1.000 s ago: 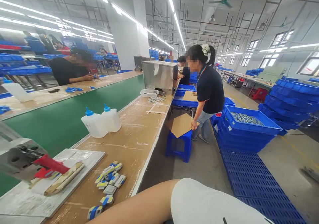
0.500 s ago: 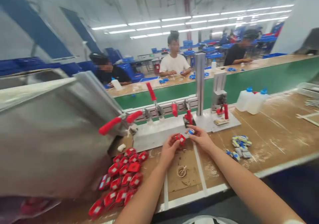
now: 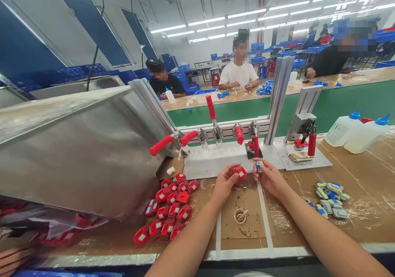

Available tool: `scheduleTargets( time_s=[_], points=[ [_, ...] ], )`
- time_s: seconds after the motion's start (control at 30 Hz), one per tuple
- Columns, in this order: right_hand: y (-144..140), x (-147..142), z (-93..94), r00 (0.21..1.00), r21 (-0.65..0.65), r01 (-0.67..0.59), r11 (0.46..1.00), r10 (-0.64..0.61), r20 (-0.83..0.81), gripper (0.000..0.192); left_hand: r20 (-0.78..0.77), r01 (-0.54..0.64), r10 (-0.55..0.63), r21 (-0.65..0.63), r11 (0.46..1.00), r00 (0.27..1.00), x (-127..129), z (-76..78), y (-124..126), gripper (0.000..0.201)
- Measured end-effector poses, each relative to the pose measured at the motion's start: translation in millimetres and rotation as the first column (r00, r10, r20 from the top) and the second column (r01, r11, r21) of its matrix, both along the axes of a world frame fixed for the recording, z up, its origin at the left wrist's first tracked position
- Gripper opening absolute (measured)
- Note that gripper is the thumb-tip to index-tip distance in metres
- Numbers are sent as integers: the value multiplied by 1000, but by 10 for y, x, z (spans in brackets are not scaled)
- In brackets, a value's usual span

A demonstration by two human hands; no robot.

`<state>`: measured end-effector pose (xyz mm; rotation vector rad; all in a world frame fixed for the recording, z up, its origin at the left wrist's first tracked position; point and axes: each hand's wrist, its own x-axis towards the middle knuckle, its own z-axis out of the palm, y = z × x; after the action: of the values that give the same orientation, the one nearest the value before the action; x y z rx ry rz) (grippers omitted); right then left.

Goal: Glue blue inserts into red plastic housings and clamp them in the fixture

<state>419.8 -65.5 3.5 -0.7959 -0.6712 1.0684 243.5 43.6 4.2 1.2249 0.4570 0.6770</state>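
Note:
Between thumb and fingers, my left hand [image 3: 227, 182] grips a red plastic housing [image 3: 240, 172] with a pale patch on it. My right hand [image 3: 271, 176] pinches a small blue and white block [image 3: 259, 167], held apart from the housing to its right. Both hands are above the bench, in front of the metal fixture base [image 3: 212, 162]. Below them a small cup [image 3: 240, 215] with a thin stick in it stands on a cardboard sheet [image 3: 247, 236]. Left of my hands lie several red housings [image 3: 174, 209]; at right is a pile of blue, yellow and grey blocks [image 3: 331, 199].
Red-handled toggle clamps [image 3: 211, 107] line the fixture rail, beside an upright metal post [image 3: 279, 100]. A second clamp stand [image 3: 305, 133] is at right, near two white bottles [image 3: 345, 130]. A large metal box [image 3: 70, 158] fills the left. People sit at the bench opposite [image 3: 210, 102].
The view has turned left, so the scene sits further right in the picture. The red housing and the blue and white block stay in my hands, now slightly further apart.

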Motion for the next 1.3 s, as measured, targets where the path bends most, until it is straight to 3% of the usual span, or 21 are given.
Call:
scheduleTargets(
  time_s=[0.1, 0.2, 0.3, 0.4, 0.53, 0.63, 0.87, 1.07, 1.2, 1.3],
  points=[
    [-13, -5, -13, 967, -60, 143, 988, -126, 221, 34, 2, -6, 6, 1, 1000, 1000, -18, 7, -5, 64],
    [-63, -11, 1, 838, -140, 285, 948, -176, 516, 38, -6, 1, 0, 8, 1000, 1000, -33, 19, -17, 63],
    [-116, -28, 24, 752, -111, 326, 939, -186, 632, 38, -20, 1, 0, 20, 1000, 1000, -44, 47, -49, 60],
    [-126, -50, 11, 790, -113, 292, 950, -173, 588, 41, -33, 1, 0, 13, 1000, 999, -49, 68, -80, 59],
    [-86, -72, -23, 936, -135, 140, 981, -87, 340, 51, -23, 7, -8, -23, 1000, 1000, -47, 33, -72, 58],
    [-66, -82, -15, 967, -129, 117, 985, -84, 240, 53, -2, 21, -21, -65, 998, 1000, -44, -8, -50, 59],
    [-87, -84, 50, 921, -147, 216, 965, -152, 359, 44, -9, 30, -31, -102, 994, 999, -52, 35, -75, 68],
    [-117, -115, 38, 910, -117, 263, 958, -206, 359, 40, -89, -44, 47, 35, 998, 995, -36, 86, -87, 58],
    [-178, -144, 66, 851, -101, 277, 956, -195, 488, 36, -136, -43, 55, 93, 995, 989, -33, 87, -89, 53],
    [-215, -138, 113, 762, -4, 298, 955, -235, 603, 29, -144, -33, 45, 84, 996, 989, -36, 73, -83, 54]
  ],
)
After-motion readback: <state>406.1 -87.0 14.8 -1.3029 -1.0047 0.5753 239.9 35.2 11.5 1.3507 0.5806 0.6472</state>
